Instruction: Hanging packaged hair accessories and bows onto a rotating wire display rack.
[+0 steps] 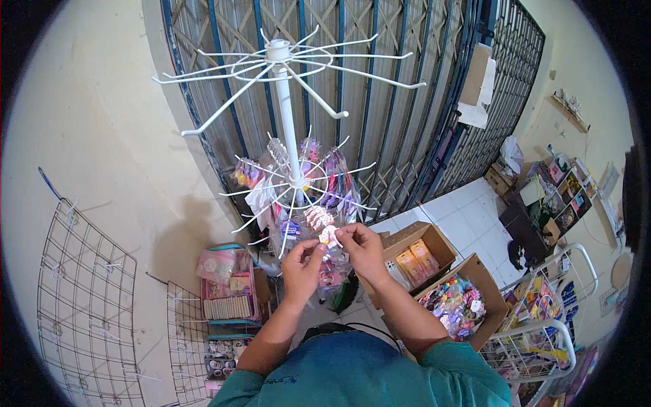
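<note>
Between my two hands is a small white header card [329,236] with coloured marks, at the front of a rotating display rack [289,122]. My left hand [303,267] pinches its lower left edge with thumb and forefinger. On its right side, the fingertips of my right hand [362,249] grip the same card. Just behind it, several similar cards [318,217] hang in a row on a prong of the rack's lower tier. A purple-blue card [290,230] hangs to the left. What hangs under the white card is partly hidden by my hands.
White prongs of the upper tier [277,55] stick out above. A folding metal gate [325,91] stands behind the rack. To the right are a cardboard box of orange packs [417,259] and a box of bagged accessories [455,308]. Wire grids [86,300] and a pink basket [229,290] are left.
</note>
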Tool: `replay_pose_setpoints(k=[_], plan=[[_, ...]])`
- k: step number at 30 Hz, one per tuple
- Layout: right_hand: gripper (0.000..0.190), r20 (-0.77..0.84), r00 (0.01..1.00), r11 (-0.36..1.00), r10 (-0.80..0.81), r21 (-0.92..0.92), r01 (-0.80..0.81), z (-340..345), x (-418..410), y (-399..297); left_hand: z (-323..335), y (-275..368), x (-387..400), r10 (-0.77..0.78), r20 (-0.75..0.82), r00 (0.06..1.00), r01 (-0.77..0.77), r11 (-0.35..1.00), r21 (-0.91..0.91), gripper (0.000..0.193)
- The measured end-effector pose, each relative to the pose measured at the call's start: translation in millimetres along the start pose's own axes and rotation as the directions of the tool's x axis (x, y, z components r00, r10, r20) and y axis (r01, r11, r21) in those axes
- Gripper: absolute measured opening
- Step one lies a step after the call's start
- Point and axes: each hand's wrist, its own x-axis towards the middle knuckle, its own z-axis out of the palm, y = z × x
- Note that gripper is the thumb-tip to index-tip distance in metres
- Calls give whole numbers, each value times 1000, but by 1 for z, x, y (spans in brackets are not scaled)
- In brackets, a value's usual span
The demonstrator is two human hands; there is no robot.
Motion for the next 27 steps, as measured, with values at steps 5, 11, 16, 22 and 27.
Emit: replay_pose_setpoints(k=[5,11,16,22,27], plan=[[21,-107,991,991,-84,-115,72,14,10,9,-22,-8,-7,15,-18,1000,-13,994,107,22],[25,-191,965,953,-180,-276,123,20,5,-4,-39,-25,-15,16,-48,999,-11,996,92,11],[25,-238,906,866,-350,-451,216,1,-23,17,-48,-47,-17,-76,162,984,64,995,80,7],[22,-226,969,833,-104,-552,-39,-51,-109,32,-8,-59,-25,-207,528,824,174,978,111,9],[21,-353,936,820,10,-532,-209,-80,-196,40,35,-80,-46,-222,720,658,184,974,133,9]])
